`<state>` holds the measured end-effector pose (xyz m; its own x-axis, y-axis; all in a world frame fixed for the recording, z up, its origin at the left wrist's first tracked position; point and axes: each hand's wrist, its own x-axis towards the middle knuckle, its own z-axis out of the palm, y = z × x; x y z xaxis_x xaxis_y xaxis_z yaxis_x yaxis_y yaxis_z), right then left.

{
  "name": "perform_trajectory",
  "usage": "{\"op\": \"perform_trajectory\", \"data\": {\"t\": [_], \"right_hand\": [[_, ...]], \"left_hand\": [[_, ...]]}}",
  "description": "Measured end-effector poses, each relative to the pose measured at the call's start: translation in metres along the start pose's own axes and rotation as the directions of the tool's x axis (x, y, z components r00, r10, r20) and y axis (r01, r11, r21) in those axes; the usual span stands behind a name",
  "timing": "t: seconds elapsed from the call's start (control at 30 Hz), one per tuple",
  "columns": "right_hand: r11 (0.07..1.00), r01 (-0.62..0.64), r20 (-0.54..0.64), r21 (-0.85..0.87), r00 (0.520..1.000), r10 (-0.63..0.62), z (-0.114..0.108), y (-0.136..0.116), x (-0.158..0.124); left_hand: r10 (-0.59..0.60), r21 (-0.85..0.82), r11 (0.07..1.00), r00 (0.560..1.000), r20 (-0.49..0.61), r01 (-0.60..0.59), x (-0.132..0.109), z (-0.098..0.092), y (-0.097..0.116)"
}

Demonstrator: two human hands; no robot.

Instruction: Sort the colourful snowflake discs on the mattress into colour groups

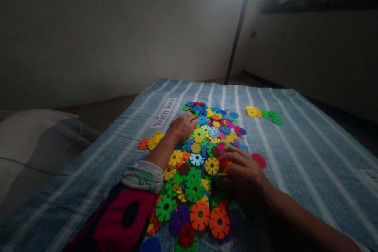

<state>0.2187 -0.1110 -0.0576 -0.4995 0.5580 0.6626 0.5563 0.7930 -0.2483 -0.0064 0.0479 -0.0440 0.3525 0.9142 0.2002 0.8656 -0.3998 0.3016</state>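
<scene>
A pile of colourful plastic flower-shaped discs (pixel 203 157) lies spread on a blue striped bedsheet (pixel 310 153). My left hand (pixel 183 126) rests at the pile's far left edge with its fingers curled down onto the discs. My right hand (pixel 243 169) lies on the near right side of the pile, fingers bent and pressing on a red disc (pixel 226 163); what it grips is hard to make out. A lone red disc (pixel 259 160) sits just right of that hand.
A small group of yellow and green discs (pixel 264 114) lies apart at the far right. Orange and yellow discs (pixel 150 141) sit at the left. A grey pillow (pixel 38 145) is at the left, and a dark pole (pixel 239 27) stands by the wall.
</scene>
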Motion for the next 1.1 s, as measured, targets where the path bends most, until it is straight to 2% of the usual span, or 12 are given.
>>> {"op": "perform_trajectory", "data": {"t": [0.13, 0.2, 0.37, 0.47, 0.57, 0.7, 0.83, 0.97, 1.1], "right_hand": [[0.999, 0.01, -0.03, 0.034, 1.0, -0.009, 0.002, 0.006, -0.001], [0.998, 0.016, -0.009, 0.061, 1.0, -0.016, 0.001, 0.009, 0.0], [0.975, -0.02, 0.223, 0.222, 0.974, -0.031, -0.019, 0.011, 0.01], [0.976, -0.076, 0.327, 0.204, 0.945, 0.006, -0.035, 0.008, 0.014], [0.975, -0.152, 0.369, 0.159, 0.926, 0.084, -0.043, 0.005, 0.014], [0.958, -0.214, 0.335, 0.188, 0.931, 0.142, -0.039, 0.009, 0.012], [0.942, -0.225, 0.309, 0.249, 0.94, 0.143, -0.029, 0.009, 0.017], [0.952, -0.175, 0.278, 0.253, 0.955, 0.102, -0.018, 0.001, 0.025], [0.983, -0.108, 0.276, 0.151, 0.959, 0.062, -0.008, -0.005, 0.03]], "left_hand": [[0.01, 0.027, 1.0, 1.0, -0.009, -0.009, 0.0, 0.0, -0.001], [0.013, 0.026, 1.0, 1.0, -0.006, -0.012, 0.0, 0.0, -0.001], [-0.007, 0.01, 1.0, 1.0, -0.005, 0.007, 0.0, 0.001, -0.001], [0.002, 0.003, 1.0, 1.0, -0.011, -0.001, -0.001, 0.001, -0.001], [0.002, -0.002, 1.0, 1.0, -0.007, -0.002, -0.001, 0.001, 0.0], [0.003, 0.006, 1.0, 1.0, -0.004, -0.003, -0.001, 0.0, 0.0], [0.013, 0.003, 1.0, 1.0, -0.007, -0.013, -0.001, 0.001, 0.0], [0.007, 0.013, 1.0, 1.0, -0.005, -0.007, -0.002, 0.0, 0.002], [0.005, 0.027, 1.0, 1.0, -0.008, -0.005, -0.003, -0.001, 0.003]]}}
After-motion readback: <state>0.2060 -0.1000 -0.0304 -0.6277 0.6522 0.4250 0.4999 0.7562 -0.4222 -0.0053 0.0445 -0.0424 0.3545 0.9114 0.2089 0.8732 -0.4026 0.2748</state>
